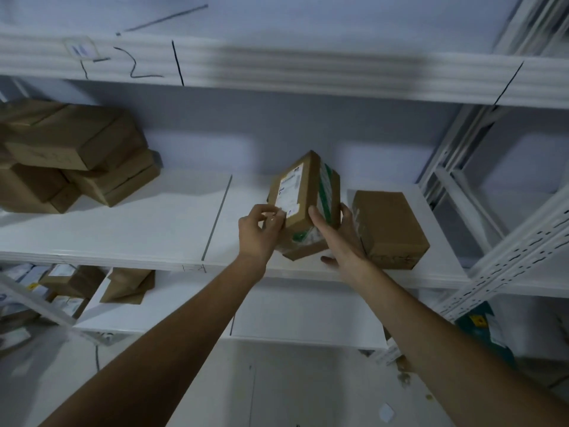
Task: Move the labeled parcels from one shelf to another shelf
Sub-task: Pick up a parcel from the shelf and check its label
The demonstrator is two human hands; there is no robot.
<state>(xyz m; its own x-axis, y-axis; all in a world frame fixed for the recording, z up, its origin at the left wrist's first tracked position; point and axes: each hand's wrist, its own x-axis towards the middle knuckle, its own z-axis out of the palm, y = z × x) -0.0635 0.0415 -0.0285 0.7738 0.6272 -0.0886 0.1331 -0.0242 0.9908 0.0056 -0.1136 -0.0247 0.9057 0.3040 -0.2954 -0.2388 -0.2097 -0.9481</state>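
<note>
A brown cardboard parcel (pixel 304 192) with a white shipping label and green tape stands tilted on end at the right part of the white middle shelf (pixel 172 229). My left hand (pixel 261 232) grips its lower left corner, fingers on the label. My right hand (pixel 338 235) presses against its right side, thumb on the front edge. Its bottom end rests on or just above the shelf's front. A second brown parcel (pixel 389 229) lies flat right beside it, behind my right hand.
A pile of several brown parcels (pixel 70 155) fills the shelf's left end. The lower shelf holds more boxes (pixel 70 285) and a paper envelope (pixel 127 286). White perforated uprights (pixel 505 266) stand at the right. The upper shelf edge (pixel 277 66) carries handwritten marks.
</note>
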